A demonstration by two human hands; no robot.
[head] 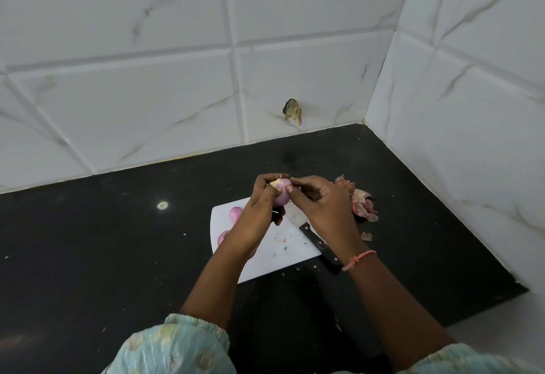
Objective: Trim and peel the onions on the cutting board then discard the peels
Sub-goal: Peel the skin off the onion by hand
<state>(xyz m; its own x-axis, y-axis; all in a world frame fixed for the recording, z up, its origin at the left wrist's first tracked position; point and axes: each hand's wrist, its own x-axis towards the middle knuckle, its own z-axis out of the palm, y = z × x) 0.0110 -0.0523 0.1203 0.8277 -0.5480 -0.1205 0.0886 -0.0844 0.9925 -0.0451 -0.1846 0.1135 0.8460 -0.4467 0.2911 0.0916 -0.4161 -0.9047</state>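
My left hand (pixel 259 205) holds a pink onion (pixel 281 195) in the air above the far edge of the white cutting board (pixel 274 258). The fingertips of my right hand (pixel 321 202) pinch at the onion's top end. Two more pink onions lie on the board's left part, one (pixel 235 214) farther and one (pixel 222 236) nearer, both partly hidden behind my left forearm. A black-handled knife (pixel 318 245) rests on the board's right side, its blade under my right hand. A pile of peels (pixel 362 204) lies on the counter right of the board.
The black counter (pixel 118 241) runs into a corner of white marble-look tiled walls (pixel 147 78). A chipped hole (pixel 292 111) marks the back wall. One loose peel (pixel 366 236) lies near the board's right edge. Small scraps dot the board.
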